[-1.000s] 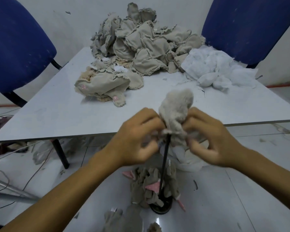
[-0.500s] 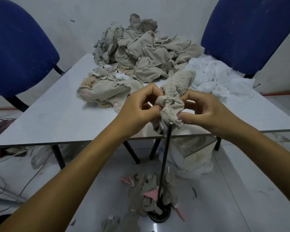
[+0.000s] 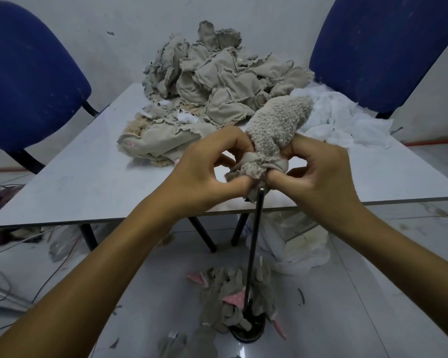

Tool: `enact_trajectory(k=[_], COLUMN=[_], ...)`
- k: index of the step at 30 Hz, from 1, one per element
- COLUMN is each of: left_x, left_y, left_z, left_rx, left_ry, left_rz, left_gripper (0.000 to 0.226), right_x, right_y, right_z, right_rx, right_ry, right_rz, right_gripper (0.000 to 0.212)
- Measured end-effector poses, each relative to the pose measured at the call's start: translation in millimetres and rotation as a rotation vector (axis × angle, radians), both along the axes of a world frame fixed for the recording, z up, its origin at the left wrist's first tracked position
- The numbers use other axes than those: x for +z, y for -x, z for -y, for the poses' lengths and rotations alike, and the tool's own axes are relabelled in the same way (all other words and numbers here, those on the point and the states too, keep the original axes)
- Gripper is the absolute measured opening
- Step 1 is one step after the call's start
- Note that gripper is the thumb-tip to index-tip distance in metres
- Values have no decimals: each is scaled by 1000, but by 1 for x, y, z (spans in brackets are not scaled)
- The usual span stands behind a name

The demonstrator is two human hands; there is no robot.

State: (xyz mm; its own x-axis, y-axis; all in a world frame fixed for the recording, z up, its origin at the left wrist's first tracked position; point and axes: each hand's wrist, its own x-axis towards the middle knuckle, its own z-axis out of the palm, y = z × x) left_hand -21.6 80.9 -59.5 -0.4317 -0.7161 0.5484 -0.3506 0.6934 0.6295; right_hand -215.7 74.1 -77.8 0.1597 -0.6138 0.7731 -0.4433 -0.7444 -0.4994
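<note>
While I look down from the head camera, my left hand (image 3: 212, 174) and my right hand (image 3: 318, 171) meet in front of the near edge of the table (image 3: 88, 177). Both are closed on the same fuzzy cloth piece (image 3: 277, 125): the left thumb and forefinger pinch its bunched lower hem from the left, and the right thumb and fingers pinch that hem from the right. The cloth piece sits over the top of a thin black rod (image 3: 255, 228). Its rounded fuzzy end tilts up and to the right above my knuckles, and its smooth hem is rolled into a band between my fingertips. The rod comes out just below the hem and runs down to a round dark base (image 3: 247, 334) on the floor. Around that base lie several limp grey cloth pieces (image 3: 225, 295), some with pink patches.

On the table, well beyond my hands, a heap of beige cloth pieces (image 3: 217, 78) is piled against the wall. Just right of the heap is a mass of white stuffing (image 3: 347, 120). A left chair (image 3: 29, 81) and a right chair (image 3: 378, 47), both blue, stand at the two far sides of the table. Under the table a white bag (image 3: 303, 249) rests on the floor, and thin cables (image 3: 0, 288) trail at the far left.
</note>
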Motion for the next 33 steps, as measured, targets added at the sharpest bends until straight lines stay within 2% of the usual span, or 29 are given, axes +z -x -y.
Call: enact_trajectory(k=[4,8,11,12,15,16,19,23,28,33], left_x=[2,0,-4,-5,-8,-10,-16,-27,-55,-73], left_y=[1,7,9,9,9,10,10,10,12,11], left_z=[-4,-10,-15,-17,-20,-21,-22,-23,-30,-32], left_rx=[39,98,114,119,141,151,186,213,222,215], left_ry=[214,389,509,541,602,617,626,638,563,444], left_rz=[60,107,153,169,224,244,253,204,143,104], left_gripper=[20,23,22,23,21,20,19,15,10,7], right_x=[-7,-18,-23,-25,-35,-37,-43,-47,-59,-66], right_y=[2,1,1,0,-1,-1,-1,-2,-6,-10], right_z=[-8,-17,-19,-19,-19,-20,-20,-18,-19,-18], right_rx=[-35,-124,-134,-125,-107,-94,-23,0,-1,-2], right_ry=[104,310,434,467,530,531,525,504,415,304], right_rz=[-18,-29,-29,-39,-54,-63,-97,-105,-60,-80], right_gripper=[23,28,46,45,13,11,28,31,14,7])
